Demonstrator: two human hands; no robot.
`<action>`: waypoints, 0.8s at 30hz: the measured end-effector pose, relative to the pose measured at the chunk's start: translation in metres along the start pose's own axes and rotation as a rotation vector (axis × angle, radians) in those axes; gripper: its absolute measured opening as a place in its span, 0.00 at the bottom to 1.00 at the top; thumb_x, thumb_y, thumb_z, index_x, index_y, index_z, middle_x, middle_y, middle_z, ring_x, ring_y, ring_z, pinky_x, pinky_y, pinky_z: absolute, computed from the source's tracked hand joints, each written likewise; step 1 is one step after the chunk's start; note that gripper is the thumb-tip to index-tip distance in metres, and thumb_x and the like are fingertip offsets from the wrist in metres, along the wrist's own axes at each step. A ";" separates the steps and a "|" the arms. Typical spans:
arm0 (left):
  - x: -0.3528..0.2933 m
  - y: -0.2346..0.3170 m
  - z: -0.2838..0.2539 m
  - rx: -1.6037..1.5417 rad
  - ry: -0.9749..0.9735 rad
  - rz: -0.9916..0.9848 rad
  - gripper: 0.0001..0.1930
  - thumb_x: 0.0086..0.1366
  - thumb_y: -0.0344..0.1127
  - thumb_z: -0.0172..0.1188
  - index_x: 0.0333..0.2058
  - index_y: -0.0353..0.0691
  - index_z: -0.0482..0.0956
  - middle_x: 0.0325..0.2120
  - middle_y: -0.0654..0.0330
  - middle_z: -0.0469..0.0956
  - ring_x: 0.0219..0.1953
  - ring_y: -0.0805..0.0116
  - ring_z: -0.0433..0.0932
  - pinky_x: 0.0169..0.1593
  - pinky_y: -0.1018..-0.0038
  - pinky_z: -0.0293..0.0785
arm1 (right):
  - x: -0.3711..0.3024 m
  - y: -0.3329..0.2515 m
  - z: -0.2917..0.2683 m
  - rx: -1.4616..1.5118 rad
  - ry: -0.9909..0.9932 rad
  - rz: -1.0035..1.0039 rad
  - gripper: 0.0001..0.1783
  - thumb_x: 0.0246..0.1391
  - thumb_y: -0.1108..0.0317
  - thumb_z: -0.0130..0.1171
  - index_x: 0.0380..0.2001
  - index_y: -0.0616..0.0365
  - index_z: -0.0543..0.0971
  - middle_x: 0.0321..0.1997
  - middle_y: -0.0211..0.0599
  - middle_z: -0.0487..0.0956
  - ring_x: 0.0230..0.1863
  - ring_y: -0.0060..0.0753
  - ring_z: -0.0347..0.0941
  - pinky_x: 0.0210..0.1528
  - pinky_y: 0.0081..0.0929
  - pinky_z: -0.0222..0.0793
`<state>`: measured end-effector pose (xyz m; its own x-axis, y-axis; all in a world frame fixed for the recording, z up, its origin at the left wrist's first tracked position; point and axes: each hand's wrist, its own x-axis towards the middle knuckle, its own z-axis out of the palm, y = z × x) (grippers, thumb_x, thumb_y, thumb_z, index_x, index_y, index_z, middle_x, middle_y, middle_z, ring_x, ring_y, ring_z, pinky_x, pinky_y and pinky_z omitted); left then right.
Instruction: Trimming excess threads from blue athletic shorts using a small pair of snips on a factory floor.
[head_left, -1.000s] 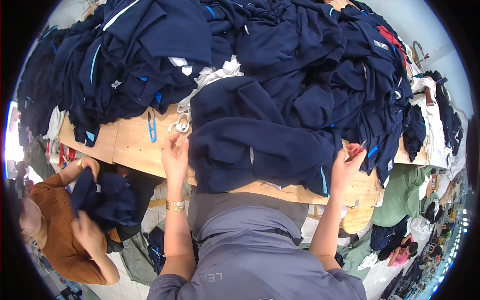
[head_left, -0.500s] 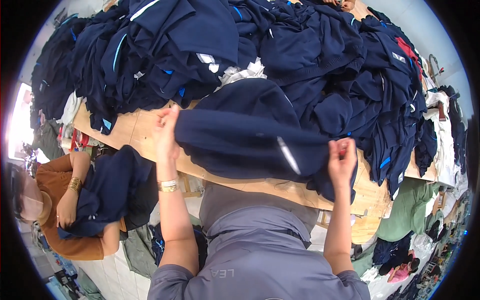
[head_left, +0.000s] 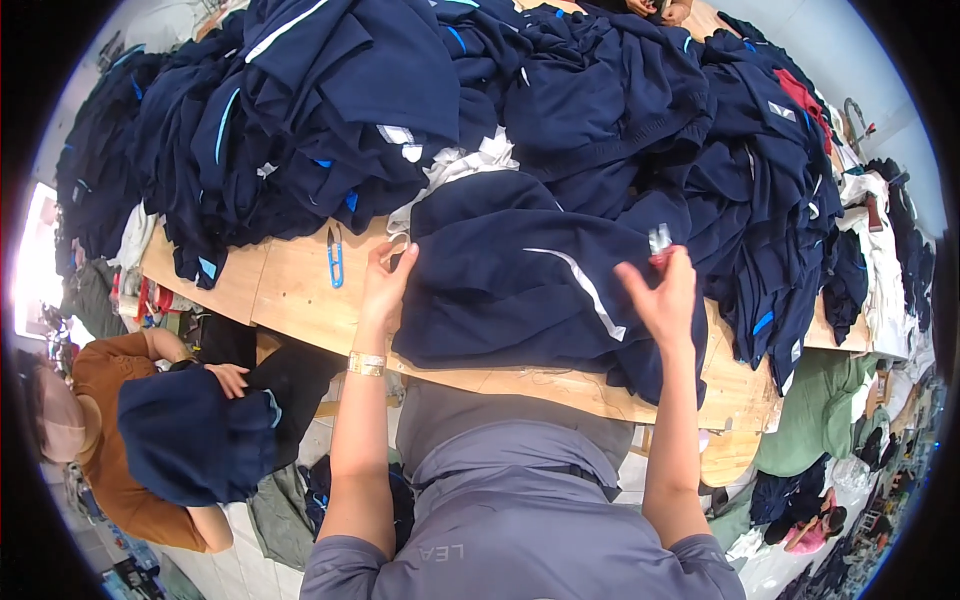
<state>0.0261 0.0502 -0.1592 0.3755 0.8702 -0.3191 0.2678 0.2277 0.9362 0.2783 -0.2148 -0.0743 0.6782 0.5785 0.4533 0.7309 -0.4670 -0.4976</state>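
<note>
A dark navy garment [head_left: 480, 300] with a curved white stripe lies spread on the wooden table [head_left: 300, 290] in front of me. My left hand [head_left: 385, 282] is at its left edge, thumb and fingers apart, holding nothing. Over the garment's right part is my right hand [head_left: 665, 300], its thumb stretched out to the left. Its fingers are curled round small red-handled thread snips [head_left: 659, 243], whose pale metal end points away from me. On bare wood left of the garment lies a pair of blue-handled thread snips [head_left: 335, 258].
Heaps of navy garments [head_left: 370, 70] cover the far table, with crumpled white strips [head_left: 470, 165] at their near edge. At left sits a person in brown [head_left: 110, 370] with navy cloth [head_left: 200, 430] on the lap. Another person's hands [head_left: 660, 10] show at the far edge.
The garment was stretched between both hands and now lies on the table, released. My left hand has moved right and nearer, uncovering the blue snips. The red snips' metal end has come into view.
</note>
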 end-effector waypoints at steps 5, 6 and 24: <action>-0.002 0.014 0.014 -0.084 0.004 0.121 0.30 0.52 0.39 0.68 0.50 0.33 0.65 0.35 0.58 0.72 0.35 0.74 0.71 0.39 0.80 0.69 | -0.014 0.001 0.016 -0.093 -0.231 -0.204 0.24 0.34 0.61 0.69 0.31 0.59 0.67 0.31 0.40 0.69 0.37 0.44 0.65 0.42 0.35 0.59; 0.000 0.016 0.013 -0.086 0.030 0.244 0.29 0.52 0.37 0.68 0.49 0.34 0.66 0.34 0.59 0.72 0.33 0.75 0.71 0.37 0.81 0.69 | -0.016 0.011 0.019 -0.122 -0.221 -0.180 0.21 0.38 0.65 0.67 0.31 0.59 0.66 0.31 0.41 0.70 0.37 0.45 0.66 0.41 0.35 0.60; 0.018 0.008 0.038 0.323 -0.294 0.124 0.25 0.48 0.42 0.70 0.43 0.37 0.74 0.31 0.61 0.75 0.34 0.75 0.73 0.38 0.77 0.70 | 0.001 0.014 0.051 0.693 -0.561 0.424 0.16 0.46 0.71 0.62 0.33 0.63 0.65 0.26 0.37 0.76 0.18 0.24 0.72 0.19 0.20 0.67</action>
<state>0.0691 0.0511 -0.1636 0.6459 0.7103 -0.2799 0.4504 -0.0585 0.8909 0.2855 -0.1864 -0.1182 0.6085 0.7705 -0.1899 0.1080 -0.3175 -0.9421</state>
